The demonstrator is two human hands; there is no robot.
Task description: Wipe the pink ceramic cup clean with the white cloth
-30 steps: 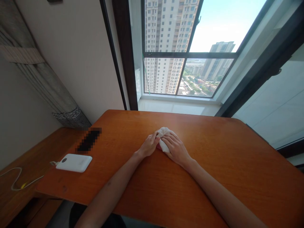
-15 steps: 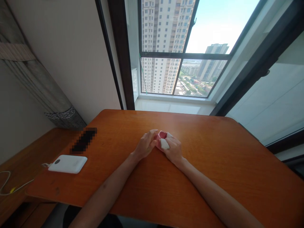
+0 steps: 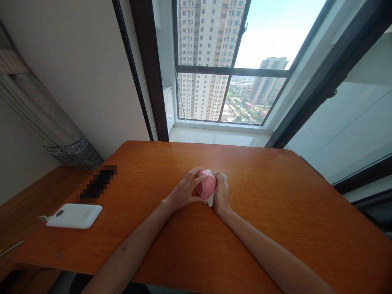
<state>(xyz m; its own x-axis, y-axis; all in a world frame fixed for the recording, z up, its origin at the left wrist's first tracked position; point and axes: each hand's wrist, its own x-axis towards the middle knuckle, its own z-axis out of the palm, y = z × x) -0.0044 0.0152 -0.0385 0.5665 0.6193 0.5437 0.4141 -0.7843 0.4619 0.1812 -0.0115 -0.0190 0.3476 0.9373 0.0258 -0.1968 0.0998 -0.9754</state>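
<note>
We cup a pink cup (image 3: 206, 185) w/ both hands, left hand (image 3: 183, 190) & right hand (image 3: 221, 194) closed round it plus white cloth (image 3: 211, 199); prob light, stiff, grip sides.

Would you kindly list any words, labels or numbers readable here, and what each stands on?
None can be read.
Pink roll, held by both hands, left hand and right hand: no print shows.
White power bank: no legible marking.
Pixelated patch: blurred out, unreadable.
</note>
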